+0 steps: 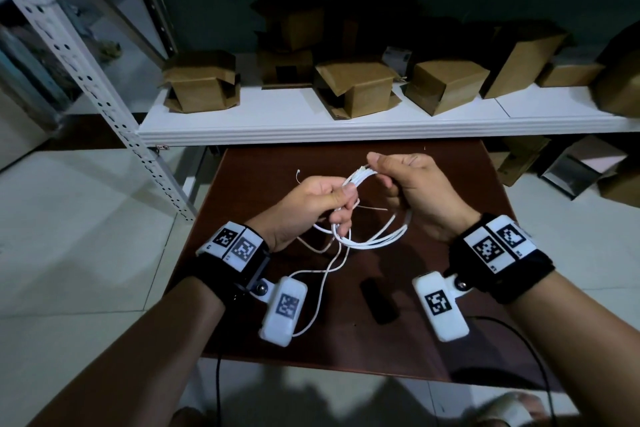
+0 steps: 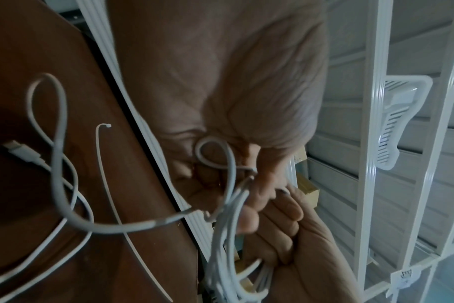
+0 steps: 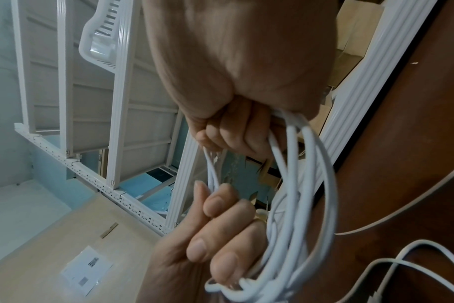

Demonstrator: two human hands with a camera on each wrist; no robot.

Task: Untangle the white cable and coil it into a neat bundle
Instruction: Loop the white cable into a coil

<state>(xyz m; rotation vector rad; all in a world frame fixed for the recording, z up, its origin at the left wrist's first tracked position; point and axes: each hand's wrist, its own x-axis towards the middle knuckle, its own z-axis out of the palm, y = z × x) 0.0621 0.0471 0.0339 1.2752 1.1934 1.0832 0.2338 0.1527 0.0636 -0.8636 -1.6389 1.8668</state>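
The white cable [image 1: 372, 242] is gathered into several loops held in the air over the brown table [image 1: 450, 184]. My left hand [image 1: 341, 199] grips the loops on one side, fingers curled round them. My right hand [image 1: 377, 168] pinches the top of the same bundle [image 1: 358, 177] between thumb and fingers. A loose tail [image 1: 323, 282] hangs down to the table and passes under my left wrist. In the left wrist view its plug [image 2: 21, 151] lies on the table. In the right wrist view the loops [image 3: 321, 164] hang from my right hand's fingers [image 3: 233, 133].
A thin white tie strip [image 2: 109, 184] lies on the table beside the tail. A small black object [image 1: 377, 302] lies near the table's front. A white shelf [image 1: 311, 121] with several cardboard boxes [image 1: 356, 87] overhangs the table's far edge. A perforated steel post [image 1: 104, 97] stands at the left.
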